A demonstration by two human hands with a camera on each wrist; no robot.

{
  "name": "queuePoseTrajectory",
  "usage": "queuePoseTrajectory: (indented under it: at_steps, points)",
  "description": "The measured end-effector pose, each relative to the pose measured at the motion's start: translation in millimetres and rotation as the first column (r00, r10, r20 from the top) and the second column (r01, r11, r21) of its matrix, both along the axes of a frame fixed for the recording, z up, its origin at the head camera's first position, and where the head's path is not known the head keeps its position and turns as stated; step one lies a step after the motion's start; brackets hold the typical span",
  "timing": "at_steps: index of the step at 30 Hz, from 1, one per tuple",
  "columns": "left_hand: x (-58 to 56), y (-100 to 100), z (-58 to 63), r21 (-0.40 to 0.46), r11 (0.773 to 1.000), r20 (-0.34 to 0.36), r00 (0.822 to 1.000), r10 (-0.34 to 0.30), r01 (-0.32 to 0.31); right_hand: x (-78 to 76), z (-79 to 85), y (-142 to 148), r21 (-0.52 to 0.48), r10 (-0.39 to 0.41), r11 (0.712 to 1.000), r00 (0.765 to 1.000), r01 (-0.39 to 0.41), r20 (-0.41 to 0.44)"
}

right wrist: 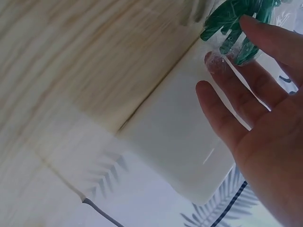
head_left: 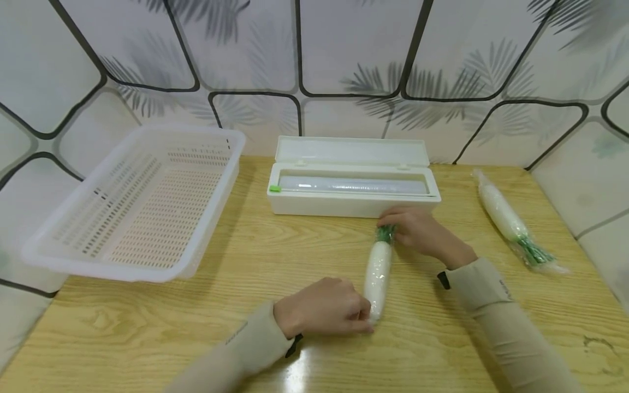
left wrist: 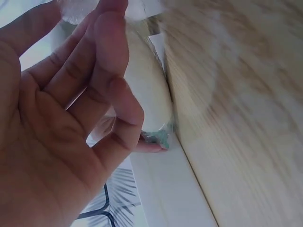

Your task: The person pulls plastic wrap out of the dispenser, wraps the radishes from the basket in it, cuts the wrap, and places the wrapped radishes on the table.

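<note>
A white radish (head_left: 378,273) with cut green stems lies in clear plastic wrap on the wooden table, its green end pointing away from me. At the near tip, my left hand (head_left: 326,308) pinches the wrapped end with curled fingers; in the left wrist view, film (left wrist: 78,12) shows by the fingertips. My right hand (head_left: 420,232) holds the far end between thumb and fingers. Green stems (right wrist: 232,26) under crinkled film show there in the right wrist view. Just beyond that hand stands a white wrap dispenser (head_left: 324,206), lid raised, with a roll of film (head_left: 344,184) inside.
Over on the right lies a second wrapped radish (head_left: 501,213), green stems towards me. A white perforated basket (head_left: 191,262) stands on the left. Behind the wooden table (head_left: 275,245) rises a patterned wall (head_left: 354,49).
</note>
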State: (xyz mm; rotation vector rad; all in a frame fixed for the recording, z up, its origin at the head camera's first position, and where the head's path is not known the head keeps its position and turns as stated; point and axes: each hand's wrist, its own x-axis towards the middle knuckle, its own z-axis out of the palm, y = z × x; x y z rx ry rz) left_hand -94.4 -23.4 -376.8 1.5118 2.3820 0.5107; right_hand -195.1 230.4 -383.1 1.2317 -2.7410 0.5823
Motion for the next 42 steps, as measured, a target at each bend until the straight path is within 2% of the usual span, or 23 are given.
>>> queuePoseTrajectory:
  at_steps: [5, 11, 15, 18, 24, 29, 36, 39, 42]
  points:
    - [-1.3, -4.3, -2.0, 0.025, 1.000, 0.097, 0.995, -0.008, 0.006, 6.1, 2.6, -1.9, 0.002, 0.002, 1.000, 1.000, -0.002, -0.019]
    - [-9.1, -16.3, 0.2, 0.076, 0.996, 0.123, 0.992, 0.030, -0.040, 18.7, 3.7, -2.3, -0.016, 0.073, 0.997, 0.990, -0.075, -0.124]
    - [-18.1, -24.5, 2.2, 0.110, 0.991, 0.065, 0.995, 0.070, -0.077, 27.1, 4.0, -5.8, -0.007, 0.151, 0.988, 0.971, -0.155, -0.186]
    - [-26.2, -31.5, 2.5, 0.133, 0.984, 0.002, 0.993, 0.121, -0.120, 33.4, 3.2, -9.1, 0.035, 0.185, 0.983, 0.966, -0.182, -0.181]
    - [-41.5, -45.7, 1.9, 0.144, 0.963, -0.044, 0.971, 0.235, -0.226, 41.3, -0.5, -14.4, 0.143, 0.168, 0.977, 0.983, -0.156, -0.075]
    - [-49.1, -53.5, 0.6, 0.147, 0.946, -0.066, 0.951, 0.301, -0.290, 42.2, -1.1, -15.3, 0.174, 0.161, 0.974, 0.983, -0.145, -0.083]
    - [-52.7, -50.5, 5.5, 0.166, 0.948, -0.130, 0.947, 0.295, -0.273, 42.1, 4.1, -7.8, 0.170, 0.151, 0.977, 0.981, -0.128, -0.126]
    - [-54.8, -45.7, 11.2, 0.180, 0.952, -0.179, 0.943, 0.279, -0.248, 41.6, 8.1, 2.7, 0.129, 0.124, 0.986, 0.980, -0.104, -0.156]
    - [-56.6, -41.0, 17.2, 0.192, 0.956, -0.247, 0.932, 0.265, -0.221, 40.9, 14.7, 14.5, 0.087, 0.092, 0.993, 0.979, -0.078, -0.180]
